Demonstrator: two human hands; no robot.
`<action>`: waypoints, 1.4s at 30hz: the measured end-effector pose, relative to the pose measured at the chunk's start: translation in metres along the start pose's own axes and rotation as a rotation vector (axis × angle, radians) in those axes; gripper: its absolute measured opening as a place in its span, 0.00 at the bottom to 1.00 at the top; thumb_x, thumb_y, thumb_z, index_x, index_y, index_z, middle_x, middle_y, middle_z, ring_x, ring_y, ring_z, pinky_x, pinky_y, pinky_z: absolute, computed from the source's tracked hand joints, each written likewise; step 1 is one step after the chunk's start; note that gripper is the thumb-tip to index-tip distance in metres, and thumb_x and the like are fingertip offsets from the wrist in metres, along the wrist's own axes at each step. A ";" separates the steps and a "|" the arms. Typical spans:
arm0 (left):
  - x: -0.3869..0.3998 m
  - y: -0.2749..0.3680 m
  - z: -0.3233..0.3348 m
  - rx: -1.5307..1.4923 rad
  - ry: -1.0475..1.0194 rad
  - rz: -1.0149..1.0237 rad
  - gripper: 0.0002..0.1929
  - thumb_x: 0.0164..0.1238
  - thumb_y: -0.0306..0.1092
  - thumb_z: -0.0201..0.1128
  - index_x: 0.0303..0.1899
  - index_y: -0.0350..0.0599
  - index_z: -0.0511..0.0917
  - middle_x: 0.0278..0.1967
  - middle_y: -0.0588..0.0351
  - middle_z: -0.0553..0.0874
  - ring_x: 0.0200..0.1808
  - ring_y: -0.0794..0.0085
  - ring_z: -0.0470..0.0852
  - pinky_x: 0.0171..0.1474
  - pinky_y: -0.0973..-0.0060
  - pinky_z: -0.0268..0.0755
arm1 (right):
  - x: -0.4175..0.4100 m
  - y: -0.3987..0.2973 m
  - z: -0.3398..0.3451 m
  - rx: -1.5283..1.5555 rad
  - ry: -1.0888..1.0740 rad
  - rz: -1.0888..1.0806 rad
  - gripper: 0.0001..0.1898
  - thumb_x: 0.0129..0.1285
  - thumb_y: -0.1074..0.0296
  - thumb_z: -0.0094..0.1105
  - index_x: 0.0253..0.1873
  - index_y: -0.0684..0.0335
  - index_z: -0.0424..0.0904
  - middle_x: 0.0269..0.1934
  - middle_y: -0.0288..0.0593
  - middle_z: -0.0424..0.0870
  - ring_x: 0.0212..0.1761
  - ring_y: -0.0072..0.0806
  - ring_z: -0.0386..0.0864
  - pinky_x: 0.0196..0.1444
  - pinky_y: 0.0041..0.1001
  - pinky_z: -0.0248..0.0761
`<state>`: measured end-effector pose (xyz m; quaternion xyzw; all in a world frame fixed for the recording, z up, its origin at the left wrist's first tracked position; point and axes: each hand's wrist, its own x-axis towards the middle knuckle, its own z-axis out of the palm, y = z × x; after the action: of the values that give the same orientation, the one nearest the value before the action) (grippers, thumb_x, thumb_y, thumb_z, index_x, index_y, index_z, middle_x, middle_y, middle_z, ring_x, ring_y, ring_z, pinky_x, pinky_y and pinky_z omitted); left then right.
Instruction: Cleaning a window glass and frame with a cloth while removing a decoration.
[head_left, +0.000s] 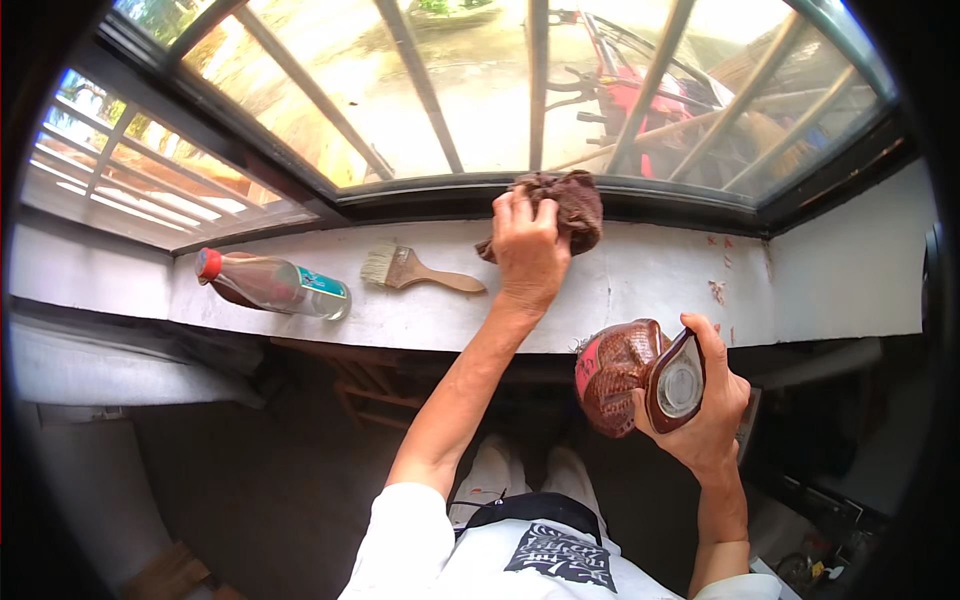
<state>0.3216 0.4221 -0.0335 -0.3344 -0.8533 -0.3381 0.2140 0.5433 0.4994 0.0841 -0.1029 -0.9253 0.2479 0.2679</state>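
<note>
My left hand (529, 244) grips a crumpled dark brown cloth (581, 210) where the black window frame meets the white sill. Held in my right hand (716, 401) is a glossy brown vessel (622, 375), probably a ceramic bottle, tilted in front of the sill's edge. It has a textured surface, a red label with writing, and a pale round end (680, 384) facing me. Left of the cloth, a flat paintbrush (420, 273) with a wooden handle lies on the sill. Farther left lies a clear plastic bottle (274, 285) with a red cap and a teal label.
The white windowsill (652, 300) carries a few reddish flakes (718, 291) at its right. Behind it stands the black-framed window (660, 201) with metal bars. Below the sill, a wooden chair or stool (375, 397) is in shadow. Cluttered items (814, 562) sit at lower right.
</note>
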 end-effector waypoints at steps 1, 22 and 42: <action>0.000 0.013 0.010 -0.038 -0.019 0.018 0.14 0.49 0.27 0.71 0.40 0.37 0.82 0.51 0.39 0.82 0.55 0.47 0.75 0.58 0.58 0.72 | -0.004 0.004 -0.004 0.001 -0.004 0.014 0.40 0.44 0.65 0.77 0.63 0.70 0.71 0.33 0.46 0.83 0.28 0.33 0.85 0.35 0.27 0.78; 0.014 0.173 0.183 -0.523 -0.065 0.359 0.15 0.51 0.25 0.65 0.43 0.37 0.84 0.53 0.40 0.85 0.58 0.50 0.80 0.61 0.63 0.73 | -0.161 0.089 -0.046 -0.169 0.248 0.129 0.39 0.41 0.63 0.80 0.60 0.72 0.73 0.40 0.50 0.85 0.32 0.38 0.87 0.36 0.30 0.80; -0.083 0.003 0.012 -0.363 -0.156 -0.032 0.14 0.54 0.32 0.64 0.44 0.42 0.79 0.49 0.44 0.83 0.53 0.49 0.78 0.56 0.55 0.69 | -0.024 -0.015 -0.036 -0.090 0.198 -0.048 0.36 0.45 0.68 0.74 0.63 0.68 0.73 0.48 0.49 0.83 0.41 0.34 0.86 0.48 0.27 0.77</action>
<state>0.3793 0.3974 -0.0898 -0.3794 -0.7973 -0.4629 0.0779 0.5821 0.4930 0.1073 -0.1166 -0.9067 0.1881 0.3591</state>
